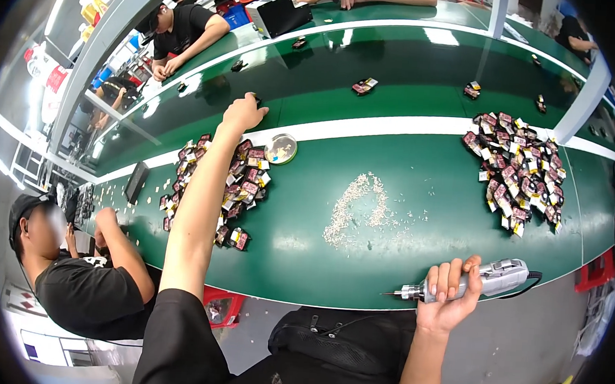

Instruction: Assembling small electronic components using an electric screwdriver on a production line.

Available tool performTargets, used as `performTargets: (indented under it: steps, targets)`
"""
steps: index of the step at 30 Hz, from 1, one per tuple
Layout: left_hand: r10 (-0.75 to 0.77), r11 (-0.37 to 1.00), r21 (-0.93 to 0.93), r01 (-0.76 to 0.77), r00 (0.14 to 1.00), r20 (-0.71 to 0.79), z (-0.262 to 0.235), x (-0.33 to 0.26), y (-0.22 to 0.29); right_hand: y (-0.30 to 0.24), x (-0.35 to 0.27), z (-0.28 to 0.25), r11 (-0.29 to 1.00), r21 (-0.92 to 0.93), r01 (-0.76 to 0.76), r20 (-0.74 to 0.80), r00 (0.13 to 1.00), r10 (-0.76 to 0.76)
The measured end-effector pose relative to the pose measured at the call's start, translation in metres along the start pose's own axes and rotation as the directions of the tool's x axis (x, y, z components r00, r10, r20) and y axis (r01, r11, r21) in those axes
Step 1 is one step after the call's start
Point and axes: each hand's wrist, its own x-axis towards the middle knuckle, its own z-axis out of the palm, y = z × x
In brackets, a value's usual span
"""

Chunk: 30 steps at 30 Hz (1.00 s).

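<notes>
My right hand [450, 290] is wrapped round a silver electric screwdriver [501, 277] near the table's front edge. Its thin bit points left and a black cord leaves its rear end. My left arm stretches across the green table to the far strip, where my left hand [244, 113] is closed with a small black part [258, 100] at its fingertips, mostly hidden. Under and beside that forearm lies a heap of small black parts with pink and white labels [249, 175]. A loose pile of tiny pale screws [352, 201] spreads over the middle of the table.
A round shallow tin [280, 149] holds small yellowish bits. Another heap of labelled black parts [517, 168] lies at the right. Single parts [364, 86] sit along the far green strip. A co-worker [84, 271] sits close at my left; a black box [136, 182] stands nearby.
</notes>
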Motion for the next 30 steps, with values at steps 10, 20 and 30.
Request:
performTargets:
  steps: [10, 20, 30]
  targets:
    - [0.126, 0.990, -0.053, -0.134, 0.984, -0.125, 0.014, 0.014, -0.033, -0.004, 0.002, 0.002, 0.998, 0.000, -0.060, 0.008, 0.998, 0.060]
    - [0.762, 0.408, -0.424, -0.809, 0.557, -0.331, -0.056, -0.207, 0.150, -0.012, -0.006, -0.002, 0.997, -0.037, -0.072, -0.039, 0.997, 0.071]
    - [0.849, 0.195, -0.665, -0.721, 0.464, -0.255, -0.036, -0.289, 0.186, -0.015, -0.053, -0.007, 0.975, -0.116, -0.190, 0.053, 0.979, 0.197]
